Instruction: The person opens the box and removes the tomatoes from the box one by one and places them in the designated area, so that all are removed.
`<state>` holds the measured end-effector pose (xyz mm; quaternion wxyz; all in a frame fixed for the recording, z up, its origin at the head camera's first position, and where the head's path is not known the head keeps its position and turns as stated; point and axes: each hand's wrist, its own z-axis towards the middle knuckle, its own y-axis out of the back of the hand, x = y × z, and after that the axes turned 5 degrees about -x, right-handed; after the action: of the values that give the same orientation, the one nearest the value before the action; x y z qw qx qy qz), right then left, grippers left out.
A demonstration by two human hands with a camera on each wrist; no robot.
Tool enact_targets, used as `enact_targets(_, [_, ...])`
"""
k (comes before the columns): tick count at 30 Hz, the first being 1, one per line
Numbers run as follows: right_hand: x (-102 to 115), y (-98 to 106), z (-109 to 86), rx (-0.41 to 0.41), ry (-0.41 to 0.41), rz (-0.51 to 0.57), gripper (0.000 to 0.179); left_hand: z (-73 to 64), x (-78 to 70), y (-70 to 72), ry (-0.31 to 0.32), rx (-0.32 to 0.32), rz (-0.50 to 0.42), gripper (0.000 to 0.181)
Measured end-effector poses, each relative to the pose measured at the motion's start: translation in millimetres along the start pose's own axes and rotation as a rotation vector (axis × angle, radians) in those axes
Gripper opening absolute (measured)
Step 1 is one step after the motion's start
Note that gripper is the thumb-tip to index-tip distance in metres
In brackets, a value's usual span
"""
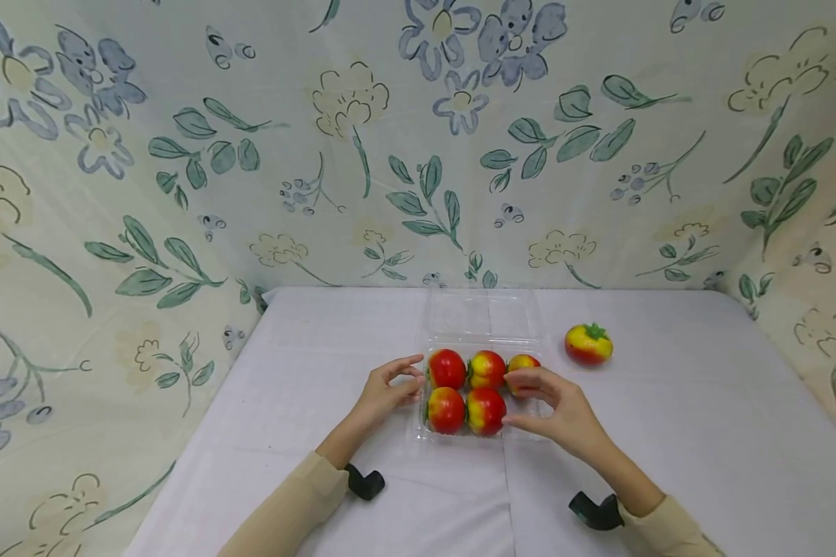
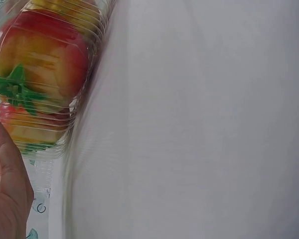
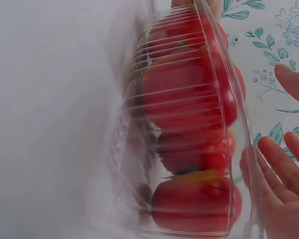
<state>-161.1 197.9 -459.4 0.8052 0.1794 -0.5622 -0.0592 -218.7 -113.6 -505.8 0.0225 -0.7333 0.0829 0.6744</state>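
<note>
A clear plastic clamshell box (image 1: pixel 426 435) holds several red-and-yellow toy persimmons, their tops leafy and green. Three sit in its back row, including the one at the back right (image 1: pixel 522 362); two stand in front, among them the front middle persimmon (image 1: pixel 485 411). My left hand (image 1: pixel 388 391) rests its fingertips at the box's left side, fingers loosely bent. Over the box's right end is my right hand (image 1: pixel 556 406), thumb and fingers spread apart. Its fingertips overlap the back right persimmon, and its thumb tip is beside the front middle one. In the right wrist view its palm shows bare.
Another toy persimmon (image 1: pixel 588 344) lies on the white tablecloth (image 1: pixel 669 387), right of the box. The box's clear lid (image 1: pixel 484 316) is folded back toward the flowered curtain (image 1: pixel 425 155). Black wrist mounts (image 1: pixel 365 483) jut out beneath both forearms.
</note>
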Motion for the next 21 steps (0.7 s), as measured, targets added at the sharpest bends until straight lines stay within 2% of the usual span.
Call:
enact_targets(2, [0.3,-2.6,0.0,-0.002,-0.009,-0.013,0.055,-0.2,-0.1,0.3,-0.003,-0.001,0.001,0.045])
enact_targets(9, [0.0,-10.1,0.5,-0.005,-0.013,-0.060,0.055,-16.5,-30.6,-0.6,-0.002,0.030,-0.003,0.045])
enact_targets(17, [-2.8,-15.8,0.6,0.008,0.009,-0.076,0.056,-17.3,-32.9,-1.3,-0.006,0.030,-0.002,0.044])
enact_targets(21, [-2.7,-18.2,0.8,0.012,0.012,-0.085,0.057,-12.1,-23.9,-0.3,0.009,0.035,-0.005,0.046])
